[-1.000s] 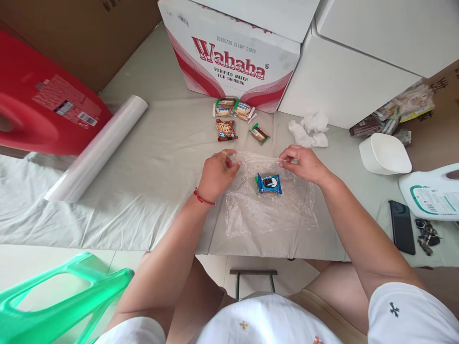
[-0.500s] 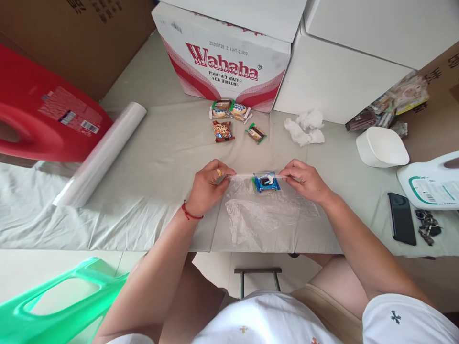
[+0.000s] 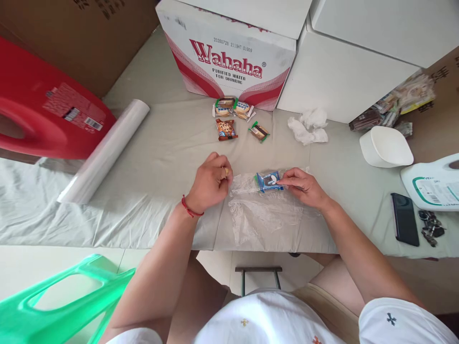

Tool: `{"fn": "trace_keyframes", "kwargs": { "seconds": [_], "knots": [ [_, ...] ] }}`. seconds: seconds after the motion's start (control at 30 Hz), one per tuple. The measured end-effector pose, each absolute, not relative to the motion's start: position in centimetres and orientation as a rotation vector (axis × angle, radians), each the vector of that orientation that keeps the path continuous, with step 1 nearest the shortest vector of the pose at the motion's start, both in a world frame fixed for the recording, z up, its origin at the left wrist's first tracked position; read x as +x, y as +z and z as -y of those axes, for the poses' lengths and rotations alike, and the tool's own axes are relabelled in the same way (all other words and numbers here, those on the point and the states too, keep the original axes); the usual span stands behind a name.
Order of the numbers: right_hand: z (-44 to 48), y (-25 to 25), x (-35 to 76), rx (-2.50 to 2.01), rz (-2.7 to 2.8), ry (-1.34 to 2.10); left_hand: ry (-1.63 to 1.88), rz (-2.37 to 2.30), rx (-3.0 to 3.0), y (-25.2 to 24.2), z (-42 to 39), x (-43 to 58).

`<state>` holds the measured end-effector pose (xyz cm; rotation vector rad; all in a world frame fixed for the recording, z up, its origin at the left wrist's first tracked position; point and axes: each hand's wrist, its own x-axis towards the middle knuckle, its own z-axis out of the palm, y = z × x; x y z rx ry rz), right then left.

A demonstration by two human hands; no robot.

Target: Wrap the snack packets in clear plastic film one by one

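A thin sheet of clear plastic film point(image 3: 263, 215) lies crumpled in front of me. On the film, or under a layer of it, is a small blue snack packet point(image 3: 268, 181) with a bit of green at its left end. My left hand point(image 3: 213, 181) is curled closed at the film's left edge; what its fingers hold, if anything, is hidden. My right hand point(image 3: 304, 188) has its fingers pressed together on the film, with the fingertips against the right end of the blue packet.
Beyond my hands lie several wrapped snacks, among them a brown cookie packet point(image 3: 226, 129), before a Wahaba-style white and red carton point(image 3: 229, 57). Crumpled tissue point(image 3: 308, 126), a white bowl point(image 3: 387, 148), a phone point(image 3: 405, 219) and keys point(image 3: 432, 227) sit rightward. A plastic roll point(image 3: 103, 150) lies left.
My left hand has turned and curled inward, and the film's taut upper edge between my hands has slackened. My right fingers have moved slightly down onto the blue packet's right end.
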<state>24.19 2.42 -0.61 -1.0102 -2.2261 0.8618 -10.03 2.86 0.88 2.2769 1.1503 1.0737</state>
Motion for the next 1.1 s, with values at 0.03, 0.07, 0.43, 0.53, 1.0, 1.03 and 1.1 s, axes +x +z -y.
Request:
{"fn": "trace_keyframes", "kwargs": {
  "seconds": [0.03, 0.07, 0.43, 0.53, 1.0, 1.03, 1.1],
  "knots": [
    [-2.4, -0.7, 24.1, -0.99, 2.217, 0.859, 1.228, -1.133, 2.241, 1.4, -2.9, -9.6],
    [-2.4, -0.7, 24.1, -0.977, 2.21, 0.856, 1.334, -1.109, 2.209, 1.9, -2.9, -9.1],
    [-3.2, -0.6, 24.4, -0.991, 2.367, 0.722, 0.596, -0.862, 2.484, -1.2, -1.8, -3.2],
    [-2.5, -0.4, 25.4, -1.048, 2.452, 0.696, 0.514, -0.887, 2.412, -2.0, -2.0, -3.4],
    [7.8, -0.8, 24.6, -1.106, 2.429, 0.532, 0.538, -1.062, 2.235, -1.0, -1.4, -3.3],
    [7.9, -0.9, 24.3, -1.097, 2.409, 0.516, 0.533, -1.073, 2.21, -0.9, -1.3, -3.3],
    [7.8, -0.3, 23.8, -1.064, 2.359, 0.535, 0.521, -1.085, 2.149, -0.7, -1.4, -3.3]
  ]
}}
